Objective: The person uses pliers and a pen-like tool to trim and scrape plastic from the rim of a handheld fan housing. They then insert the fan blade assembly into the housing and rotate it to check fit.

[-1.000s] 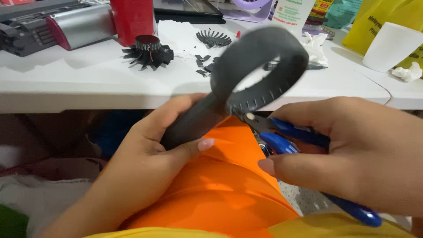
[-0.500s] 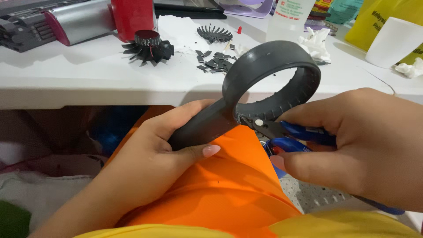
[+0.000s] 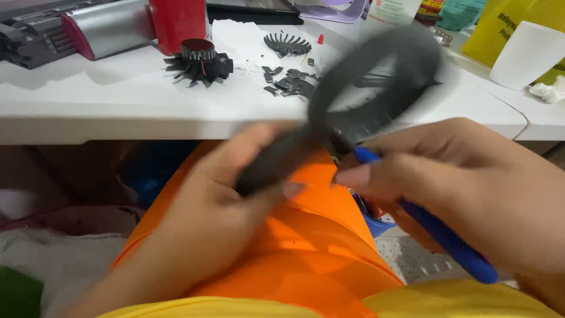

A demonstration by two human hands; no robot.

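The left hand (image 3: 235, 200) grips the grey ring-shaped housing (image 3: 376, 88) by its handle. The right hand (image 3: 471, 188) is closed around blue-handled pliers (image 3: 435, 235). In this blurred motion the pliers may slip and nick a finger.

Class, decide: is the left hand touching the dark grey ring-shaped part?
Touching. In the head view the left hand wraps its fingers around the handle of the dark grey ring-shaped part, though motion blurs it.

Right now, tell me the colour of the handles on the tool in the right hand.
Blue. The tool handles show best in the head view, running through the right hand.
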